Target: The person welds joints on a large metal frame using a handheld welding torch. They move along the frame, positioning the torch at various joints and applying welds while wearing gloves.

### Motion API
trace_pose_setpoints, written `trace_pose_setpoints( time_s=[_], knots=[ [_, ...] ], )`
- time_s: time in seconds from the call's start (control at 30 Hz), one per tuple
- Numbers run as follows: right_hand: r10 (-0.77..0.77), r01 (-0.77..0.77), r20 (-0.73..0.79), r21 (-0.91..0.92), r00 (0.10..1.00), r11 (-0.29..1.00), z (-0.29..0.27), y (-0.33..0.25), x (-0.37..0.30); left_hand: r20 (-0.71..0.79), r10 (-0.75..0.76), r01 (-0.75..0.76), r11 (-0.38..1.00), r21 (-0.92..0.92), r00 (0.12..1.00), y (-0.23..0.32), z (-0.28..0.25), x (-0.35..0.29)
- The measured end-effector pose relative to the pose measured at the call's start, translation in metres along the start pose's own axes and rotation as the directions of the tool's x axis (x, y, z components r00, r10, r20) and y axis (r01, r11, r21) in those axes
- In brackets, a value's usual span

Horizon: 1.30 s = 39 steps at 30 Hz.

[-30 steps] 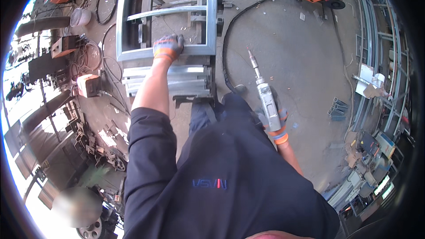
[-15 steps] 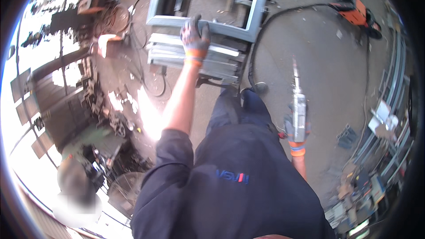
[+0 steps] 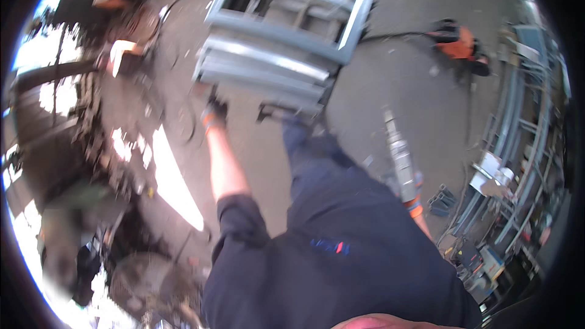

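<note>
In my right hand [image 3: 415, 191], gloved in grey with an orange cuff, is a long grey power tool [image 3: 400, 161]. Its narrow tip points away from me over the floor, and the tool hides most of my fingers. My left hand [image 3: 216, 113], in a dark glove with an orange cuff, hangs just this side of a stack of silvery metal bars [image 3: 262, 76]. Motion blur smears its fingers, so I cannot tell whether it holds anything. Beyond the bars lies a rectangular metal frame [image 3: 274, 31] with a crossbar.
At the far right an orange and black machine [image 3: 458, 45] stands on the floor with a dark cable. Long metal profiles [image 3: 509, 116] lie on a rack along the right side. Dark machinery and clutter [image 3: 61, 128] fill the left, beside a bright sunlit patch [image 3: 173, 180].
My left hand has come off the metal frame and dropped back to the left, near the bars' end. The view has turned; my right hand still holds the power tool.
</note>
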State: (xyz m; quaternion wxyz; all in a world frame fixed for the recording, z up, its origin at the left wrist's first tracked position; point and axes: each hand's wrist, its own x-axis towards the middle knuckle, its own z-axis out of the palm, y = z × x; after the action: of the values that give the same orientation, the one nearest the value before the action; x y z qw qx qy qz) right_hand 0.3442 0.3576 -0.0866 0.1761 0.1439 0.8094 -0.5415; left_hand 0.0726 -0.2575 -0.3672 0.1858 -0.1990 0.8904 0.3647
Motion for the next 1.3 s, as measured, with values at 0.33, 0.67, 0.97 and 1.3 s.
trace_pose_setpoints(
  time_s=[0.33, 0.67, 0.97, 1.3],
  knots=[
    [-0.051, 0.042, -0.099, -0.088, 0.994, 0.995, 0.025, 0.036, 0.003, 0.075, -0.638, -0.239, -0.391, -0.889, 0.767, -0.033, -0.036, -0.109],
    [-0.670, 0.545, -0.076, -0.518, 0.739, 0.660, 0.011, 0.012, 0.015, -0.564, 0.330, -0.558, -0.122, -0.821, 0.757, 0.058, -0.243, -0.249],
    [-0.691, 0.603, -0.176, -0.370, 0.701, 0.706, 0.033, -0.040, 0.010, 0.071, 0.093, -0.013, 0.691, -0.723, 0.993, 0.219, -0.094, -0.253],
    [-0.129, 0.150, -0.469, 0.008, 0.874, 0.989, 0.062, 0.013, -0.044, 0.009, 0.428, -0.427, 0.901, 0.069, 0.904, 0.223, -0.015, -0.279]
  ],
)
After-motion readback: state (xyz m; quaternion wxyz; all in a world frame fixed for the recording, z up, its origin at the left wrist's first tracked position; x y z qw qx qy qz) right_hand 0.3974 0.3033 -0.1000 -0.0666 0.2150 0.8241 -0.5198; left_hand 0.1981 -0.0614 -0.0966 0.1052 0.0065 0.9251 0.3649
